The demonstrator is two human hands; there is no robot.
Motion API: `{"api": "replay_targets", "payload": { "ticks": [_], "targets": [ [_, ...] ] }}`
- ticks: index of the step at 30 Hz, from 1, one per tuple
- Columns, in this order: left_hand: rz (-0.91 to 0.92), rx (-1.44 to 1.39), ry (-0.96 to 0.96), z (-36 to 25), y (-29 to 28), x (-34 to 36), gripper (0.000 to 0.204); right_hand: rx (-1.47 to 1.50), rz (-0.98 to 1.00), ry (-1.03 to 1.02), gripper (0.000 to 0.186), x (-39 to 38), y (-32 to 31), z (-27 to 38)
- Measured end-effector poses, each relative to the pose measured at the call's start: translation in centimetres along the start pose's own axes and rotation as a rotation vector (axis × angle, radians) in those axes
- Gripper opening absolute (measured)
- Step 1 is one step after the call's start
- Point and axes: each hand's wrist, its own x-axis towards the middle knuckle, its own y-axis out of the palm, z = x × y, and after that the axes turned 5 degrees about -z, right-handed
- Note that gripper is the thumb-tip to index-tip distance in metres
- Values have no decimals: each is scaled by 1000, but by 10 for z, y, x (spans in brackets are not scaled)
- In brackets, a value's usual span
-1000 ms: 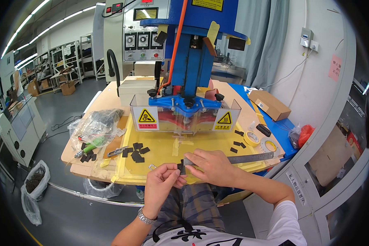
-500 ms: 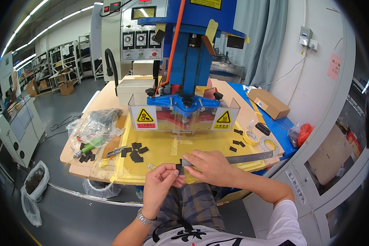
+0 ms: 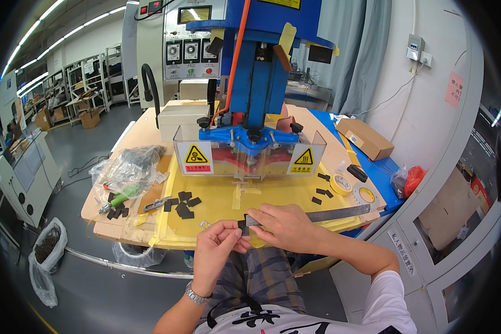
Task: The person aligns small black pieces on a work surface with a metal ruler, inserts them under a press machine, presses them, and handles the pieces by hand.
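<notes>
Near the front edge of the yellow-covered worktop (image 3: 222, 195), my left hand (image 3: 221, 239) pinches a small flat black piece (image 3: 242, 225) between thumb and fingertips. My right hand (image 3: 284, 224) grips one end of a steel ruler (image 3: 342, 212), which stretches off to the right over the worktop. That end of the ruler meets the black piece, and my right fingers partly cover the contact. Several loose black pieces (image 3: 183, 210) lie left of my hands, beside a grey metal hand tool (image 3: 157, 204). A few more black pieces (image 3: 318, 200) lie to the right.
A blue press (image 3: 256, 139) with a clear guard (image 3: 250, 167) stands just beyond my hands. At left are a green-handled tool (image 3: 129, 192) and a plastic bag (image 3: 131, 167). Tape rolls (image 3: 340, 185) and a cardboard box (image 3: 364, 138) sit at right.
Both hands hold nearly the same pose. The black piece and the ruler end have shifted very slightly; the view has tilted a little.
</notes>
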Motion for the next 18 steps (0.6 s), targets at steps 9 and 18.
{"api": "replay_targets", "payload": {
  "ticks": [9,18],
  "targets": [
    [-10,4,4,-1,1,0,17,24,23,0,44,-2,-2,5],
    [-12,3,12,-1,0,0,17,27,33,-1,44,-4,-1,7]
  ]
}}
